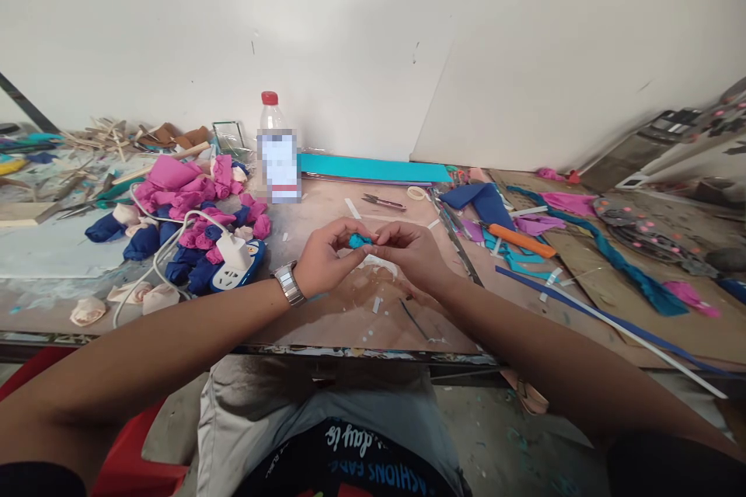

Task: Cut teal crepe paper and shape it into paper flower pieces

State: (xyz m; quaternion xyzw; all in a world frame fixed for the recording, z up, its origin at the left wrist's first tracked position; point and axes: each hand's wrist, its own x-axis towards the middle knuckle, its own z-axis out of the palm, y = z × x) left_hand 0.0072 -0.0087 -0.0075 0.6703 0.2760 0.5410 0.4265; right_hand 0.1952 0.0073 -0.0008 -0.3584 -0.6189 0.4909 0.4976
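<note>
Between my two hands, above the table (326, 318), is a small teal crumpled piece of crepe paper (360, 241). My left hand (325, 255) pinches it from the left between thumb and fingers. The fingertips of my right hand (415, 252) are closed on its right end, close to the left thumb. Fingers partly cover the piece, so its full shape is hidden. Just beyond the hands lie small thread snips (383, 202) and a roll of tape (416, 192).
Pink and navy crumpled paper pieces (186, 194) are heaped at left beside a power strip (238, 268) with a white cable. Behind stand a red-capped bottle (270, 112) and flat teal sheets (373, 168). An orange cutter (521, 241) and a teal paper strip (618, 256) lie at right.
</note>
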